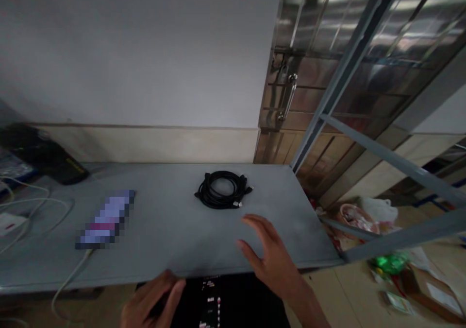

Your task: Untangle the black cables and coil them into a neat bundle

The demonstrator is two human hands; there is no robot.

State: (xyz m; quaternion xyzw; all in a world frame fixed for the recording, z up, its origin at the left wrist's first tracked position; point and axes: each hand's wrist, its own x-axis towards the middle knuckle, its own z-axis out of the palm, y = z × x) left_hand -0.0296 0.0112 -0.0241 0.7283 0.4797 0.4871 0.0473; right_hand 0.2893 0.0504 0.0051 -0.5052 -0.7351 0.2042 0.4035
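Observation:
A bundle of black cable (207,192), wound into a loop, lies flat on the grey tabletop (163,231). Small plug ends stick out on its right side, one with a pale tip. My right hand (271,260) hovers over the table's front part, just below and right of the coil, not touching it. Its thumb and fingers are spread with nothing between them. At the front edge is my left hand (156,299), loosely bent, with a gap between thumb and fingers and no object visible in it.
To the left lies a blurred-out phone (107,218) with a white cable (71,277) attached. A black object (54,155) and more white wires are at the far left. A grey metal frame (335,85) rises at the right edge. Boxes and bags (378,211) lie on the floor.

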